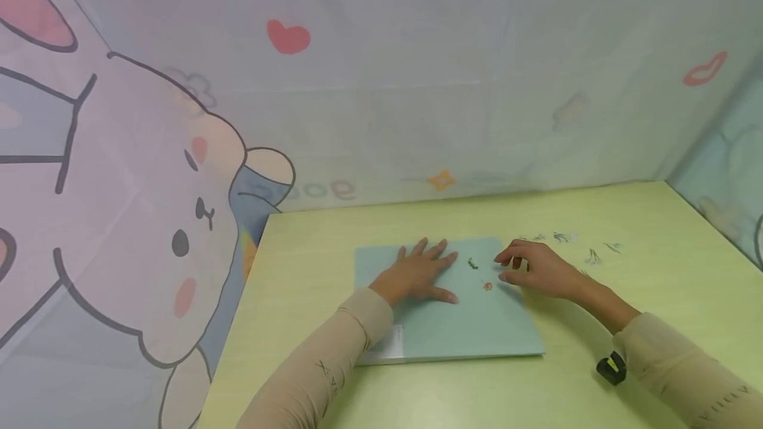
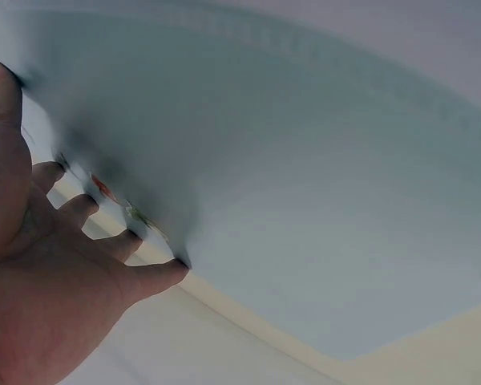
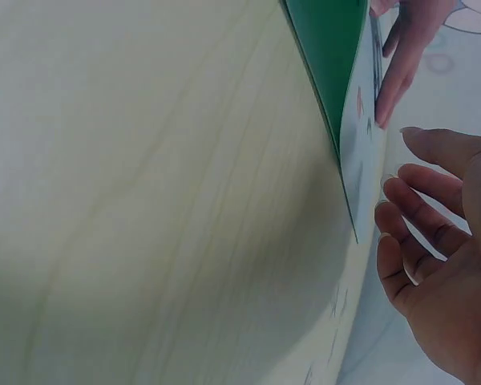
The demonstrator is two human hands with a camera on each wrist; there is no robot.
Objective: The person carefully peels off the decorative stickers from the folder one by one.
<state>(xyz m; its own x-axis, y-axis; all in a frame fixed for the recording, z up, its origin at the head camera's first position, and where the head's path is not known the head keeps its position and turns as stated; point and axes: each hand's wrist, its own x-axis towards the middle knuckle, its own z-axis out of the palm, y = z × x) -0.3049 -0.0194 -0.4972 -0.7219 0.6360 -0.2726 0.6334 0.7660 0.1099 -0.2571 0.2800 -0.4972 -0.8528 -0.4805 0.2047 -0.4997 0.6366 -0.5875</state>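
Note:
A pale green folder (image 1: pixel 453 333) lies on the table with a white label (image 1: pixel 390 343) at its near left corner. My left hand (image 1: pixel 417 273) rests on it, fingers spread and fingertips touching the surface. To the right of that hand, a small green sprig (image 1: pixel 473 263) and a small orange flower-like piece (image 1: pixel 487 286) lie on the folder. My right hand (image 1: pixel 539 270) hovers at the folder's right edge, fingers loosely bent. Nothing shows between those fingers in the right wrist view, where the folder's darker green lower side (image 3: pixel 329 64) appears under its raised upper sheet (image 3: pixel 357 172).
Several small plant-shaped pieces (image 1: pixel 593 257) are scattered on the yellow-green wood-grain table (image 1: pixel 304 270) beyond and right of my right hand. A black and yellow object (image 1: pixel 611 369) shows by the right sleeve. Printed cloth walls (image 1: pixel 387 118) stand behind and at both sides.

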